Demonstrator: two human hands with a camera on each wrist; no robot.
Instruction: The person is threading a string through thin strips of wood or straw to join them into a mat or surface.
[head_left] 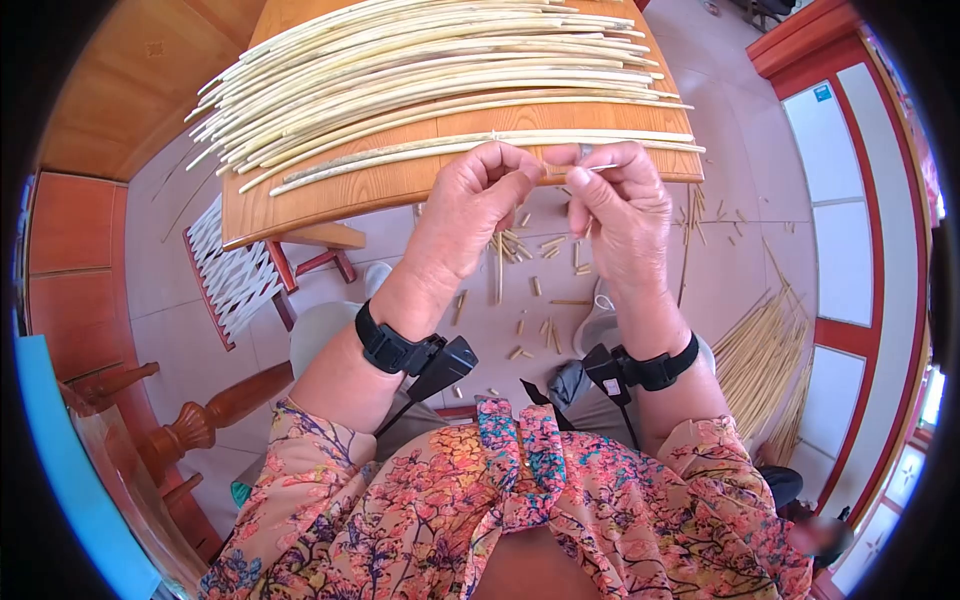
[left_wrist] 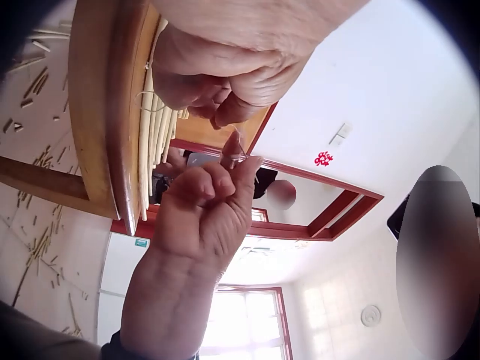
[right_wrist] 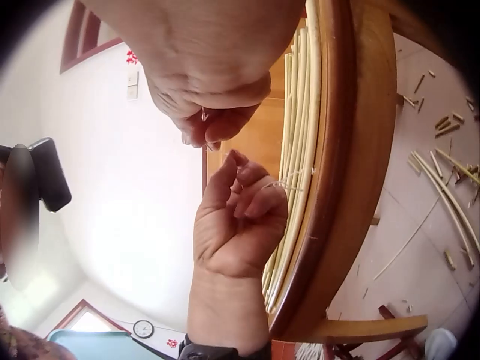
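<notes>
left hand (head_left: 470,205): fingers curled, pinching one end of a thin pale fibre strand (head_left: 585,169) | right hand (head_left: 622,205): pinches the other end, likely keeping it taut | strand held above wooden surface (head_left: 400,185) edge, beside pale peeled cane rods (head_left: 430,75) | cut cane offcuts (head_left: 530,270) on floor

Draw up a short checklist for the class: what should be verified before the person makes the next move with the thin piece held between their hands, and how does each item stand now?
1. Right hand pinches the thin strip: ok, fingertips closed on it.
2. Left hand has a grip: cannot tell; its fingers are curled close to the right hand's, but what they hold is hidden.
3. Long peeled rods lie stable on the wooden table: ok, stacked flat.
4. Hands clear of the table edge: ok, they hover just in front of it.
5. Floor underfoot: not ok, cut stubs are scattered there.
</notes>
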